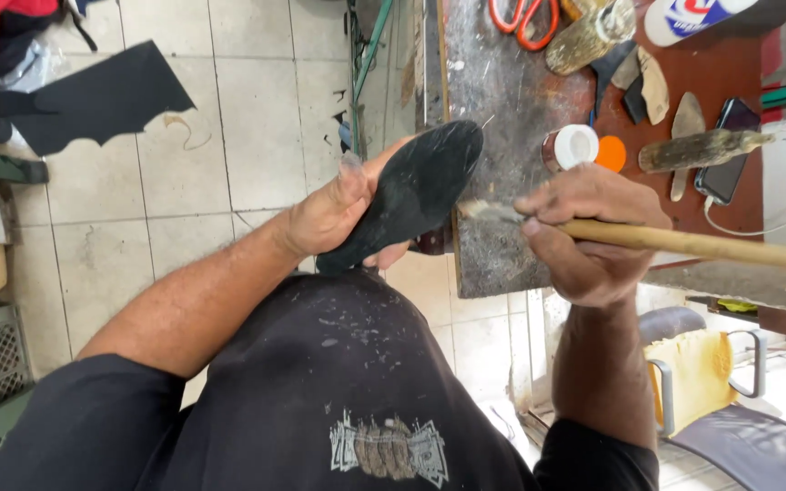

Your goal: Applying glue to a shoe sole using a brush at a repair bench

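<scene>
We see the left hand [334, 214] gripping a black shoe sole [411, 193] w/ thumb pressed flat on its upper face near the heel end, other fingers curled underneath; only a couple of fingertips show below the sole's lower edge. The sole tilts up and away from that thumb, toe end reaching over the edge of the worn workbench [502, 109].

The right hand [589, 232] is closed in a fist round a long wooden-handled brush [684, 241], fingers pressed together, thumb on top. The brush bristles stick out just past the knuckles, v. close to the sole's edge; we can't tell if they touch it.

Beyond the right-hand fingers, on the bench: a small jar w/ white lid [572, 145], an orange cap [610, 154] just beside it, a second brush [702, 150], a phone [728, 150] w/ cable, orange-handled scissors [523, 20] further off. Beyond the left-hand fingers, black sheet material [106, 95] lies on the tile floor [256, 109].
</scene>
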